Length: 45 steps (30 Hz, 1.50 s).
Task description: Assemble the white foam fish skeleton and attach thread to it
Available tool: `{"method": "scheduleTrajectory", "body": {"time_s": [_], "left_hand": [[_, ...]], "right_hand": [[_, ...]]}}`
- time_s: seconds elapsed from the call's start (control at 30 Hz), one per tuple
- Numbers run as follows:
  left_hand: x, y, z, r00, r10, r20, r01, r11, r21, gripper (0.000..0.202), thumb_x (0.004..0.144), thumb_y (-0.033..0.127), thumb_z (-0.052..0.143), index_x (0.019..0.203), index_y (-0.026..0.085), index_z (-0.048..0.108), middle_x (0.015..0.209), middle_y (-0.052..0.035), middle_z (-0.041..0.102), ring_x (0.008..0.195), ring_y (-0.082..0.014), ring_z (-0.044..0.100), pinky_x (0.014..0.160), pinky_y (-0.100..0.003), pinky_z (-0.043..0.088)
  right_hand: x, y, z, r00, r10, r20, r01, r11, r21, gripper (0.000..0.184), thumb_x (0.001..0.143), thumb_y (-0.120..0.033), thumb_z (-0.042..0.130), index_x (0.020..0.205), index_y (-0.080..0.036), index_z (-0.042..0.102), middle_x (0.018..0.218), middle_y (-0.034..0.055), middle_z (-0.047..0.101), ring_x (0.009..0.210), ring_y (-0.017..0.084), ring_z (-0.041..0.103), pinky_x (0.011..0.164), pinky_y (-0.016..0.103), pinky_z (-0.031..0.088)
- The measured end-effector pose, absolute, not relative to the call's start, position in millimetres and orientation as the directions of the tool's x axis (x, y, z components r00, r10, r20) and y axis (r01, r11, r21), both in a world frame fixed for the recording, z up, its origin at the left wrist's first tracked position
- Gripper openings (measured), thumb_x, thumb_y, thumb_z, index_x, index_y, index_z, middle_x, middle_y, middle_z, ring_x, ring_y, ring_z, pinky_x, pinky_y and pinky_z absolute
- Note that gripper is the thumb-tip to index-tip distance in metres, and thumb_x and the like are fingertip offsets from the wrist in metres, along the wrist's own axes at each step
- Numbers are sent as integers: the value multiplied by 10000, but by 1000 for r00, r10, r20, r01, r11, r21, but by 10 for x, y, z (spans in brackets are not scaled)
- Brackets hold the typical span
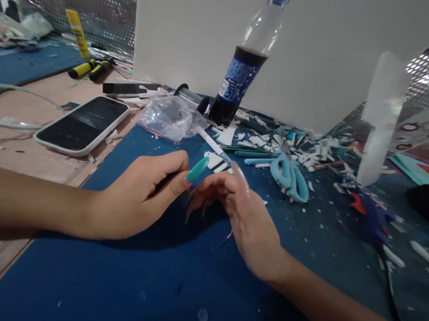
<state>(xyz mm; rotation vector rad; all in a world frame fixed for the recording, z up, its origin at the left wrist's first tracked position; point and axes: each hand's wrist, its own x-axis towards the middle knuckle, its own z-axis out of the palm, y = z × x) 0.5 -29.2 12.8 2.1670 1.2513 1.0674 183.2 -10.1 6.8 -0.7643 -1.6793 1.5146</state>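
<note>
White stick [212,142] ran in at about 12 to 1 o'clock from the hands, its near end reaching the right thumb in view; couldn't tell if gripped or just lying behind. Thin red-and-blue strand [228,237] showed by the right palm, 4 to 5 o'clock from where the fingertips met; ends unclear.

Step in hand, my read: close two-handed fingertip work, fingertips almost meeting, any small piece between them hidden. Next move seemed to call for a fine, steady pinch, with the long nails kept from snagging.

Left hand [141,192]: nearly closed, fingers curled, thumb laid toward the index finger, teal tip [197,169] jutting from the thumb, probably a long nail. Couldn't tell if anything sat in the pinch. Right hand [255,227]: half open, cupped, fingers bent toward the left hand, thumb up and apart; hold not confirmed.

Outward: light blue scissors [289,178] between 2 and 3 o'clock, glue gun [372,217] at 3, white scraps [284,139] around 2. Clear plastic bag [172,118] at 11, bottle [238,79] of dark drink just past 12, phone [83,125] near 10. White panel [192,20] stood behind the bottle. All on or over the blue-topped table [158,299], except the phone, on a bare wood-toned part.
</note>
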Motion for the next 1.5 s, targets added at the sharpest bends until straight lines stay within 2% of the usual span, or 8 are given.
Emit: {"method": "scheduleTrajectory", "body": {"time_s": [0.2, 0.43, 0.5, 0.6, 0.7, 0.9, 1.13, 1.5], "left_hand": [[23, -292, 118, 319, 851, 417, 578, -523, 626, 277, 913, 217, 372, 644, 197, 310, 552, 66, 343, 475, -63, 340, 456, -188, 290], [17, -244, 115, 328, 854, 403, 640, -515, 570, 284, 927, 241, 343, 650, 203, 294, 536, 65, 347, 459, -72, 323, 448, -195, 276], [6, -181, 110, 395, 807, 439, 692, -576, 436, 248, 920, 223, 337, 673, 200, 329, 564, 47, 406, 483, -85, 357, 472, -208, 299], [17, -39, 88, 562, 644, 520, 709, -698, 99, 192, 903, 206, 348, 728, 178, 422, 670, -15, 503, 615, -135, 425, 586, -253, 368], [73, 106, 59, 650, 607, 456, 712, -697, -86, 203, 907, 193, 356, 778, 146, 505, 749, -66, 554, 722, -182, 445, 676, -301, 394], [168, 253, 39, 783, 550, 291, 581, -814, -23, 265, 924, 227, 349, 857, 118, 581, 807, -86, 580, 734, -180, 449, 754, -335, 390], [196, 234, 82, 850, 506, 144, 522, -847, -99, 194, 869, 141, 420, 789, 153, 596, 853, -105, 630, 821, -226, 483, 631, -319, 334], [240, 204, 202, 814, 567, 129, 574, -819, -18, 170, 861, 138, 437, 825, 170, 600, 741, -24, 629, 707, -146, 538, 617, -256, 377]], "right_hand": [[1817, -130, 100, -624, 781, 41, 76, 112, -991, 175, 795, -306, 652, 732, -163, 574, 660, 2, 610, 630, 127, 601, 607, 254, 477], [1803, -112, 80, -517, 854, 64, -42, 49, -998, 236, 899, -308, 509, 715, -166, 548, 431, -86, 481, 297, 30, 405, 328, 158, 305], [1800, -101, 76, -434, 898, 76, -48, 61, -997, 265, 914, -324, 484, 704, -170, 537, 400, -97, 437, 269, 19, 341, 301, 153, 254], [1797, -86, 67, -336, 938, 88, -77, 66, -995, 289, 921, -328, 475, 676, -179, 511, 381, -102, 390, 266, 18, 294, 301, 159, 232], [1801, -80, 54, -286, 954, 87, -130, 51, -990, 304, 930, -306, 455, 657, -181, 499, 381, -97, 371, 278, 21, 289, 323, 168, 239], [1811, -83, 49, -268, 961, 63, -172, 16, -985, 303, 919, -299, 461, 642, -180, 495, 368, -93, 366, 286, 30, 278, 334, 184, 227], [1815, -85, 25, -275, 958, 79, -226, 15, -974, 293, 869, -346, 518, 625, -184, 496, 355, -101, 361, 277, 28, 256, 321, 186, 185], [1822, -106, 43, -304, 951, 62, -237, -12, -972, 298, 848, -369, 525, 625, -174, 491, 330, -111, 344, 260, 25, 230, 313, 173, 160]]}}
